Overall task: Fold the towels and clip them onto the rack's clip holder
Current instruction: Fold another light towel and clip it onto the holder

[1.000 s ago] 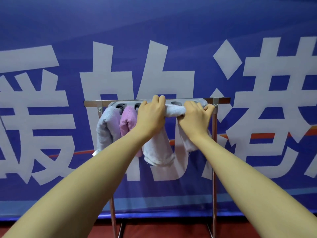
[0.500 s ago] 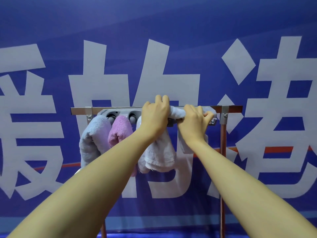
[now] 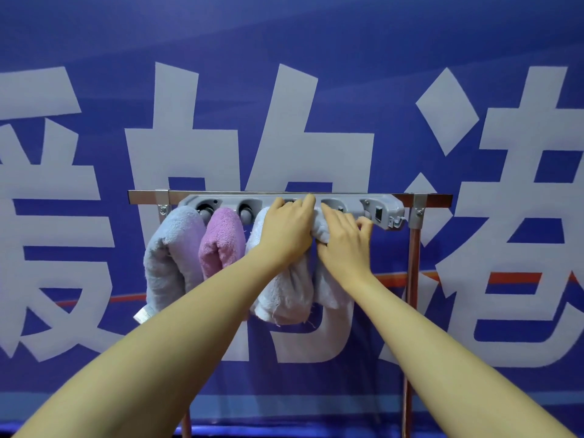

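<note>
Head view: blue banner (image 3: 316, 42) with big white characters fills the background. Metal rack (image 3: 414, 263) mid-frame, its top bar carrying a grey clip holder (image 3: 379, 208). Grey towel (image 3: 170, 260) and pink towel (image 3: 222, 240) hang folded from the clips at centre-left. White towel (image 3: 284, 298) hangs at centre, its top bunched up at the holder. Left hand (image 3: 289, 229) grips that bunched top, right hand (image 3: 344, 240) touching it, fingers curled on the cloth, both just below the holder
</note>
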`<state>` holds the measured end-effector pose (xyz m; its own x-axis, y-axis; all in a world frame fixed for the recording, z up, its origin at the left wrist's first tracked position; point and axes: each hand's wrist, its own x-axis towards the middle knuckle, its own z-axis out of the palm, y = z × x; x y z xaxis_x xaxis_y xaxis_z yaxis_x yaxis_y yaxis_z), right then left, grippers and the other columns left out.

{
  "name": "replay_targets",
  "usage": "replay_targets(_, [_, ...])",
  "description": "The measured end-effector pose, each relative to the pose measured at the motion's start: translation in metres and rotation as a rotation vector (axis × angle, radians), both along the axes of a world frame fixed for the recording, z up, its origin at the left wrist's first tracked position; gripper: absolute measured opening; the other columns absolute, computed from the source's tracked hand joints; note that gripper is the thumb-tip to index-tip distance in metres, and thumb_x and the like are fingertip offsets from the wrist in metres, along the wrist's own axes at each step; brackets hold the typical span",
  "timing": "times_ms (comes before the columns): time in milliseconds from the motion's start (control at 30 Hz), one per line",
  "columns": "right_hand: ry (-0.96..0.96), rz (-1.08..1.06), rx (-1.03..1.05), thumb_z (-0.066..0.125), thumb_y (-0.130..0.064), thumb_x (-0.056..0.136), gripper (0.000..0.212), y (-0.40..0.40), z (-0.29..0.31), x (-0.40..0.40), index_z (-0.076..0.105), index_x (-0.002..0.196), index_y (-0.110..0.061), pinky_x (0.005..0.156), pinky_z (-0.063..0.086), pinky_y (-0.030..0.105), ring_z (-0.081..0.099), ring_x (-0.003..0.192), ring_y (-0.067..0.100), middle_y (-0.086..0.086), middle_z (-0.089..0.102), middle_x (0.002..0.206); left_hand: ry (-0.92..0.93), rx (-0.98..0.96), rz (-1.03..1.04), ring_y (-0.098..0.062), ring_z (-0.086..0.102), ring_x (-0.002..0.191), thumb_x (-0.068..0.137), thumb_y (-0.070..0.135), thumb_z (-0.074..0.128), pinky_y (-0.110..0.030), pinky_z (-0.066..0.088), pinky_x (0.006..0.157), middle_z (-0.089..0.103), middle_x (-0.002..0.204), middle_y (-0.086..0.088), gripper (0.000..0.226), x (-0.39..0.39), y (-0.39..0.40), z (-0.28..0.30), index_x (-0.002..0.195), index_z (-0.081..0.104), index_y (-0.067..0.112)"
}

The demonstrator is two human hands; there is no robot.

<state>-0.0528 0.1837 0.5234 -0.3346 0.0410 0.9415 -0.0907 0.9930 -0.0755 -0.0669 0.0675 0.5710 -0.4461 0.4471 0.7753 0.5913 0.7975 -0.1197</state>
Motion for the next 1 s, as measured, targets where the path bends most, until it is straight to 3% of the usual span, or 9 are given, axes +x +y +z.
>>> replay_targets(133, [-0.096,0.089,-0.079,0.040,-0.008,0.073,0.046,-0.001,-0.004,0.007,0.062,0.113,-0.006,0.073,0.021,0.027,0.062,0.079,0.025,0.006,0.070,0.085,-0.075,0.007,0.039,-0.033,0.059,0.078,0.075,0.006,0.053,-0.029,0.023,0.072,0.066,0.087,-0.010,0.030,0.005,-0.006,-0.007,0.105,0.048,0.003])
replay_targets(300, [-0.275,0.118,-0.222,0.043,-0.010,0.089,0.021,0.002,-0.018,0.018,0.058,0.102,-0.018,0.074,0.019,0.028,0.052,0.075,0.020,0.000,0.066,0.080,0.070,-0.120,0.025,-0.026,0.052,0.045,0.059,0.021,0.059,-0.031,0.025,0.073,0.053,0.045,-0.005,0.016,0.004,-0.020,-0.030,0.061,0.050,0.008])
replay_targets(400, [-0.343,0.154,-0.289,0.041,-0.019,0.093,0.014,0.001,-0.022,0.024,0.055,0.094,-0.017,0.082,0.027,0.031,0.045,0.071,0.018,-0.001,0.062,0.075,-0.002,-0.256,-0.001,-0.023,0.057,0.079,0.075,0.039,0.039,-0.033,0.020,0.089,0.062,0.068,-0.003,0.031,0.006,-0.032,-0.034,0.074,0.053,0.011])
replay_targets(533, [-0.366,0.219,-0.348,0.049,-0.029,0.091,0.023,-0.008,-0.029,0.037,0.052,0.111,-0.018,0.093,0.031,0.037,0.035,0.068,0.004,-0.003,0.058,0.073,-0.032,-0.357,-0.005,-0.022,0.049,0.109,0.069,0.043,0.011,-0.035,0.013,0.098,0.065,0.094,-0.004,0.057,0.014,-0.044,-0.027,0.089,0.053,0.010])
replay_targets(600, [-0.384,0.232,-0.396,0.049,-0.042,0.091,0.042,-0.011,-0.033,0.041,0.044,0.126,-0.020,0.097,0.030,0.038,0.037,0.075,0.002,-0.001,0.066,0.088,-0.017,-0.390,0.002,-0.027,0.051,0.112,0.072,0.039,0.021,-0.039,0.018,0.096,0.065,0.093,-0.008,0.050,0.014,-0.050,-0.026,0.085,0.057,0.008])
replay_targets(700, [-0.409,0.211,-0.409,0.043,-0.067,0.082,0.074,-0.020,-0.039,0.043,0.023,0.138,-0.023,0.097,0.024,0.035,0.054,0.104,0.012,0.000,0.063,0.120,0.066,-0.459,0.102,-0.035,0.056,0.113,0.054,0.023,0.066,-0.049,0.037,0.094,0.065,0.103,-0.011,0.024,0.016,-0.060,-0.029,0.073,0.067,0.009])
replay_targets(800, [-0.449,0.119,-0.467,0.050,-0.069,0.078,0.089,-0.030,-0.040,0.041,0.014,0.142,-0.018,0.097,0.021,0.037,0.051,0.120,0.018,0.002,0.051,0.137,0.064,-0.438,0.173,-0.044,0.059,0.109,0.045,0.014,0.075,-0.057,0.046,0.084,0.064,0.115,-0.016,0.025,0.026,-0.064,-0.031,0.069,0.071,0.012])
replay_targets(867, [-0.433,0.077,-0.526,0.050,-0.068,0.078,0.087,-0.036,-0.040,0.037,0.017,0.140,-0.015,0.095,0.018,0.038,0.053,0.117,0.020,0.003,0.054,0.134,0.074,-0.435,0.158,-0.047,0.060,0.104,0.061,0.018,0.060,-0.060,0.047,0.079,0.065,0.116,-0.016,0.015,0.030,-0.065,-0.032,0.069,0.072,0.013])
replay_targets(1000, [-0.338,0.013,-0.591,0.059,-0.036,0.082,0.055,-0.044,-0.039,0.027,0.034,0.124,-0.012,0.084,0.017,0.034,0.059,0.102,0.023,0.003,0.063,0.112,0.025,-0.361,0.166,-0.049,0.062,0.094,0.067,0.017,0.023,-0.064,0.045,0.073,0.066,0.115,-0.015,0.049,0.028,-0.064,-0.037,0.067,0.072,0.014])
